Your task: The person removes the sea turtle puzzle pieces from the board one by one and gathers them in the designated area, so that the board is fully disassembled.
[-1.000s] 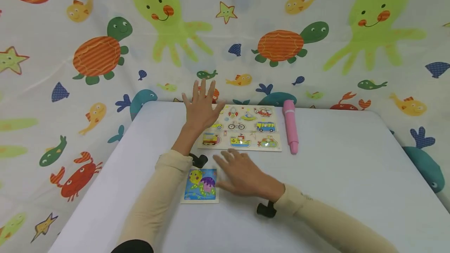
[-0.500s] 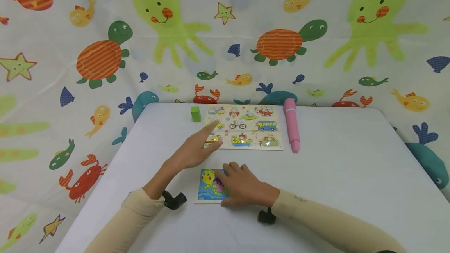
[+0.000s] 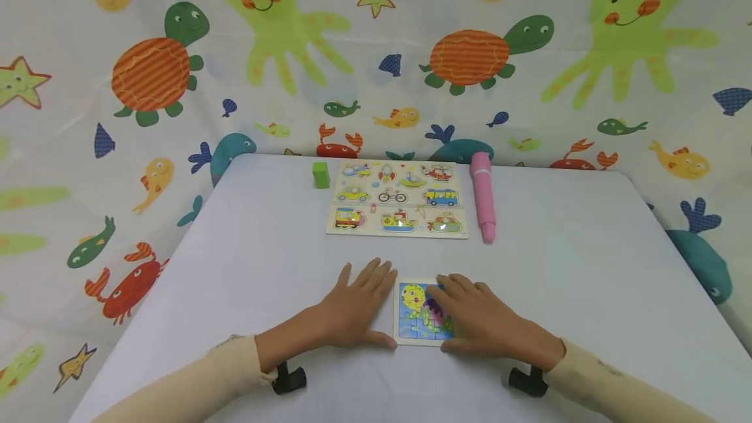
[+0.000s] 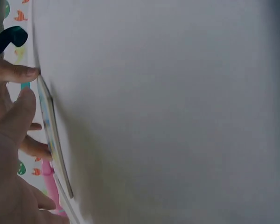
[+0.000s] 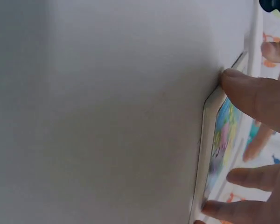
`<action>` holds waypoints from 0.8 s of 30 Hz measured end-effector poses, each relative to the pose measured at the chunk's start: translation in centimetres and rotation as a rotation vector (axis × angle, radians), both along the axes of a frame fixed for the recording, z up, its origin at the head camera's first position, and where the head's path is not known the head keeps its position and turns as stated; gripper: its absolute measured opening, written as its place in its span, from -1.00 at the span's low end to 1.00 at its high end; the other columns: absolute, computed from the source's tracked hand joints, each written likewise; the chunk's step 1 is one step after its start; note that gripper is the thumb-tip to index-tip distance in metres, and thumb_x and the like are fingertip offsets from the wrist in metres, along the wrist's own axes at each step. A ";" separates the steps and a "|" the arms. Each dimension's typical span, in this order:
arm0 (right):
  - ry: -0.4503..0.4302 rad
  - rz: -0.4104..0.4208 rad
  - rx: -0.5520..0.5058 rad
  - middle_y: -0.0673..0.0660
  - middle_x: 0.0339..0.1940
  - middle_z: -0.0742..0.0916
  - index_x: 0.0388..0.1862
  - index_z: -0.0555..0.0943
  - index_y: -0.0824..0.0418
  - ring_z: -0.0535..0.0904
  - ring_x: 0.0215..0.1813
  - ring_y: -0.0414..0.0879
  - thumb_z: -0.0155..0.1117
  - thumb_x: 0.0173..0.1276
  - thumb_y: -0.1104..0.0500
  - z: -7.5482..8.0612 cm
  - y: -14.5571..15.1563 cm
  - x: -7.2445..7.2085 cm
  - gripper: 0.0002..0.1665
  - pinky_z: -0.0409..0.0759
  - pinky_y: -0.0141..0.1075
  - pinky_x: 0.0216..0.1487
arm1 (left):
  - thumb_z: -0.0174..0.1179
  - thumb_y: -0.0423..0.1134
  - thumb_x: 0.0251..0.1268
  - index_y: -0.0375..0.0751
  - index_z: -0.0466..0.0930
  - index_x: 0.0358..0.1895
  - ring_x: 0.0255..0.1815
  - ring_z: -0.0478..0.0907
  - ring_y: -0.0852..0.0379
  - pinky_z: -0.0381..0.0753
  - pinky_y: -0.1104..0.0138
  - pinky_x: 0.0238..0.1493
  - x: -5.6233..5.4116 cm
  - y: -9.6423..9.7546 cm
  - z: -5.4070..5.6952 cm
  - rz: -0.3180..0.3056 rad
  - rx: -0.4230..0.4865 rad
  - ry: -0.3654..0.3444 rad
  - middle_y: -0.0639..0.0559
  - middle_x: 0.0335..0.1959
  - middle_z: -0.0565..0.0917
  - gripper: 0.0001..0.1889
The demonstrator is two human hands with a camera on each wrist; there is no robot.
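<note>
A small square jigsaw puzzle (image 3: 414, 325) with a yellow-headed turtle picture lies flat in its pale frame on the white table. My right hand (image 3: 484, 315) grips it across the right side, thumb at the near corner and fingers over the far edge, hiding that part of the picture. In the right wrist view the thumb presses against the frame's rim (image 5: 207, 135). At the puzzle's left edge rests my left hand (image 3: 355, 309), its fingers straight and spread, thumb by the near-left corner.
Behind the puzzle lies a wooden peg board (image 3: 399, 230) with vehicle pictures. A green block (image 3: 320, 175) stands at its left, and a pink marker-shaped stick (image 3: 484, 198) at its right. A sea-animal curtain (image 3: 399, 38) hangs along the table's back edge.
My left hand has come back from the peg board to the puzzle's left edge, uncovering the green block. With the right hand on it, the puzzle has shifted rightward.
</note>
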State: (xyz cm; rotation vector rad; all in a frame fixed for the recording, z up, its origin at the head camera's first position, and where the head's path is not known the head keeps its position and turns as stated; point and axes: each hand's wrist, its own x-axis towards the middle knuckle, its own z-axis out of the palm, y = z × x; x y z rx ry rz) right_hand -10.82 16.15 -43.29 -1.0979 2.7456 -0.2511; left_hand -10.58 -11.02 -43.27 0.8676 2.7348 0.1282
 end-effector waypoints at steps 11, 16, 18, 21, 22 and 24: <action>-0.030 0.155 -0.035 0.21 0.39 0.56 0.44 0.51 0.07 0.44 0.39 0.18 0.46 0.34 -0.09 1.6 -1.1 -2.6 -0.27 0.50 0.14 0.28 | 0.12 0.57 0.15 -0.16 0.00 0.66 0.68 -0.16 -0.13 0.00 -0.29 0.49 0.0 1.4 -1.1 -0.008 -0.075 0.009 -0.12 0.69 -0.03 0.19; -0.100 0.268 -0.046 0.12 0.18 0.65 0.31 0.64 0.02 0.54 0.14 -0.03 0.40 0.42 0.10 1.6 -2.7 -5.1 -0.52 0.63 -0.12 0.13 | 0.11 0.58 0.14 -0.14 -0.01 0.66 0.69 -0.19 -0.11 0.01 -0.30 0.49 0.0 1.5 -1.3 -0.011 -0.082 0.004 -0.10 0.69 -0.05 0.19; -0.081 0.298 -0.024 0.09 0.11 0.66 0.29 0.65 -0.01 0.53 0.06 -0.08 0.40 0.42 0.11 1.2 -2.9 -5.7 -0.54 0.65 -0.22 0.05 | 0.11 0.59 0.14 -0.14 -0.01 0.66 0.69 -0.20 -0.11 0.00 -0.30 0.49 0.0 1.6 -1.4 -0.012 -0.091 0.003 -0.09 0.69 -0.06 0.19; -0.033 0.339 -0.003 0.06 0.04 0.67 0.30 0.66 -0.02 0.52 -0.03 -0.13 0.39 0.43 0.14 0.7 -3.2 -6.5 -0.54 0.63 -0.33 -0.06 | 0.11 0.59 0.15 -0.15 -0.01 0.66 0.69 -0.21 -0.12 -0.01 -0.30 0.49 0.0 1.7 -1.3 -0.011 -0.102 0.002 -0.10 0.69 -0.06 0.19; -0.030 0.349 0.000 0.05 0.02 0.67 0.29 0.67 -0.02 0.52 -0.05 -0.14 0.38 0.43 0.15 0.7 -3.3 -6.7 -0.55 0.62 -0.36 -0.10 | 0.10 0.59 0.15 -0.15 -0.01 0.66 0.69 -0.21 -0.12 -0.01 -0.31 0.49 0.0 1.7 -1.3 -0.009 -0.106 0.004 -0.10 0.69 -0.06 0.19; -0.017 0.377 0.014 0.03 -0.03 0.67 0.27 0.68 -0.03 0.50 -0.10 -0.16 0.38 0.43 0.15 0.8 -3.6 -7.1 -0.56 0.59 -0.42 -0.19 | 0.10 0.59 0.15 -0.14 -0.01 0.66 0.69 -0.21 -0.12 -0.01 -0.31 0.49 0.1 1.6 -1.2 -0.004 -0.111 0.006 -0.11 0.69 -0.06 0.19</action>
